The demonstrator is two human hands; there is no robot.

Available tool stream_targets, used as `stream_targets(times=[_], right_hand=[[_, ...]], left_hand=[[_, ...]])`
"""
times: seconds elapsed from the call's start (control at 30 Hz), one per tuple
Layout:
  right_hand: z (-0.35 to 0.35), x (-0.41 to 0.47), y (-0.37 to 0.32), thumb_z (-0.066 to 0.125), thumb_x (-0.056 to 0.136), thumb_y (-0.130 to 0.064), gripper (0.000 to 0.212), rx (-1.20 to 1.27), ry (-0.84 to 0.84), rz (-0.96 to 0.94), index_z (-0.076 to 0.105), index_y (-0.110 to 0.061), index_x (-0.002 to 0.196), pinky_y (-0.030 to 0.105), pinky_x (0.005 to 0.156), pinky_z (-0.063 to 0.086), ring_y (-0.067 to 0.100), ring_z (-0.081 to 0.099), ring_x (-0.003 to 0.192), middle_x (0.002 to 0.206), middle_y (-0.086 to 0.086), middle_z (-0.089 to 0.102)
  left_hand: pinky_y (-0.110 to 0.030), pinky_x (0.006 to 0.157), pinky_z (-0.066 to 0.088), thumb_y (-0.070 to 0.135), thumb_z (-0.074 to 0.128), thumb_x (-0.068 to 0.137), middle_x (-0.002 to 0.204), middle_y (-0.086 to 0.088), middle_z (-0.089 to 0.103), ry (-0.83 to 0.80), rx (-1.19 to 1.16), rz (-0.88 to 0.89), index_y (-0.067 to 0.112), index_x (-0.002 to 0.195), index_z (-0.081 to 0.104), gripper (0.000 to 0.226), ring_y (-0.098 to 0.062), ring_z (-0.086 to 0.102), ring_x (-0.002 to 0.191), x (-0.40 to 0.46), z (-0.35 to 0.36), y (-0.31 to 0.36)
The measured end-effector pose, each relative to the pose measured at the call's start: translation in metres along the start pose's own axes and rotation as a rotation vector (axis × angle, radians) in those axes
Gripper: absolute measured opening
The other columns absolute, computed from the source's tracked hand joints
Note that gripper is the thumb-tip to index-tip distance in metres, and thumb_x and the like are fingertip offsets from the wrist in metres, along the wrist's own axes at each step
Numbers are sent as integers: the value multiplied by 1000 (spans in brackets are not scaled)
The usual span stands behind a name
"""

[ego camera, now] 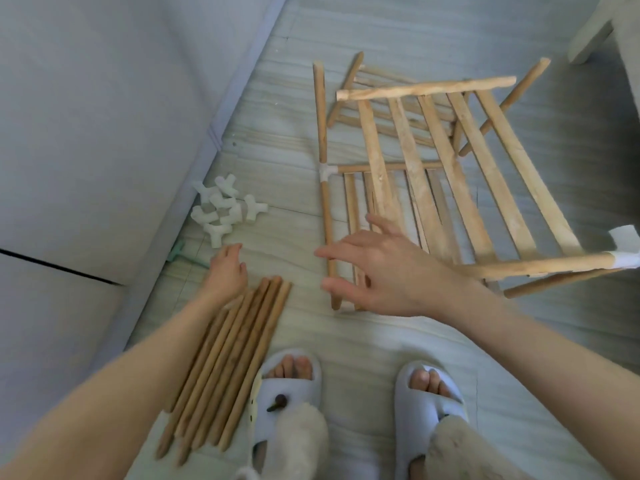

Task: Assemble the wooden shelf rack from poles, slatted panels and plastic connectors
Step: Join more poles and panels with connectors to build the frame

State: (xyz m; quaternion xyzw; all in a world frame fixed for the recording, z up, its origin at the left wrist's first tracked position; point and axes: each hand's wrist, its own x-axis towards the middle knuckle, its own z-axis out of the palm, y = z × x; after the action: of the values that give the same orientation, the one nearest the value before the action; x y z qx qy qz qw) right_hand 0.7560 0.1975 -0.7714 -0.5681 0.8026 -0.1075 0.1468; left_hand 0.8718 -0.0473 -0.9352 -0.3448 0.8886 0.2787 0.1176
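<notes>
A bundle of several loose wooden poles (pixel 228 368) lies on the floor at lower left. My left hand (pixel 227 270) hovers above their far ends, fingers loosely curled, holding nothing. Just beyond it sits a pile of white plastic connectors (pixel 223 209). My right hand (pixel 377 268) is spread open over the near end of a long pole (pixel 327 188), which carries a white connector (pixel 327 173) at its middle. To the right, the partly built rack has a raised slatted panel (pixel 460 168), with another slatted panel (pixel 398 105) lying behind it.
A pale wall and skirting (pixel 194 188) run along the left. My two feet in light slippers (pixel 287 393) stand at the bottom. A white furniture leg (pixel 588 39) shows at the top right. Pale floor tiles (pixel 363 341) lie between the feet and the rack.
</notes>
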Motion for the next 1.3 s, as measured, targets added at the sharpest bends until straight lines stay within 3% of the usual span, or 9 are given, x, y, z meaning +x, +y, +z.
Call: stream_targets(times=[0.13, 0.23, 0.33, 0.57, 0.7, 0.9, 1.03, 1.17, 1.3], right_hand=[[14, 16, -8, 37, 93, -52, 48, 1, -112, -87, 47, -26, 132, 32, 81, 46, 18, 60, 98, 106, -6, 65], [24, 15, -3, 33, 98, -41, 34, -23, -63, -98, 49, -22, 121, 30, 62, 36, 23, 60, 90, 100, -3, 65], [25, 15, -2, 32, 98, -41, 31, -2, -63, -118, 50, -19, 112, 30, 59, 33, 23, 58, 82, 94, -2, 63], [24, 14, 0, 32, 97, -44, 37, 11, -84, -91, 48, -19, 120, 36, 69, 47, 22, 59, 85, 100, -2, 63], [24, 10, 1, 34, 93, -53, 48, -43, -77, -56, 45, -23, 128, 31, 93, 37, 16, 57, 98, 105, -7, 64], [11, -20, 8, 70, 79, -40, 40, 49, 103, 69, 67, -12, 108, 33, 96, 34, 22, 56, 109, 103, 2, 67], [9, -39, 9, 63, 85, -38, 33, -36, 94, 185, 65, -20, 112, 29, 97, 31, 15, 41, 123, 125, -5, 55], [15, -52, 2, 53, 92, -33, 33, -70, 75, 267, 56, -24, 124, 33, 101, 31, 16, 34, 129, 137, -5, 43], [15, -52, -3, 51, 93, -33, 34, -71, 98, 314, 55, -23, 126, 36, 103, 27, 18, 34, 130, 140, -2, 41]], left_hand=[[-46, 108, 28, 2, 47, 88, 149, -22, 21, 20, 79, -101, -1, 143, 22, 60, -40, 25, 133, 47, -10, -23], [-46, 112, 23, 3, 48, 86, 155, -14, 9, 12, 71, -161, 5, 147, 13, 70, -36, 16, 139, 70, -10, -32], [-40, 113, 22, 8, 52, 88, 156, -15, 10, 11, 66, -152, 3, 148, 14, 70, -35, 18, 139, 85, 0, -37], [-42, 98, 38, 1, 52, 88, 135, -19, 34, 141, 26, -140, 2, 125, 49, 37, -40, 46, 111, 78, 23, -27], [-37, 99, 36, -6, 53, 84, 130, -19, 38, 210, -132, -160, 0, 121, 53, 37, -37, 47, 113, 60, 19, -19], [-39, 96, 45, 1, 60, 83, 130, -15, 41, 211, -479, -154, 7, 130, 50, 48, -29, 52, 105, -9, -8, 21], [-19, 64, 44, 0, 56, 86, 112, -3, 55, 176, -774, -158, 14, 126, 54, 43, -10, 56, 86, -66, -24, 55], [-27, 78, 52, 7, 60, 87, 109, 2, 62, 107, -956, -55, 22, 116, 58, 33, -15, 62, 92, -114, -41, 87], [-18, 72, 52, 16, 64, 88, 100, 10, 67, 48, -1029, 111, 20, 113, 62, 25, -7, 67, 88, -144, -56, 115]])
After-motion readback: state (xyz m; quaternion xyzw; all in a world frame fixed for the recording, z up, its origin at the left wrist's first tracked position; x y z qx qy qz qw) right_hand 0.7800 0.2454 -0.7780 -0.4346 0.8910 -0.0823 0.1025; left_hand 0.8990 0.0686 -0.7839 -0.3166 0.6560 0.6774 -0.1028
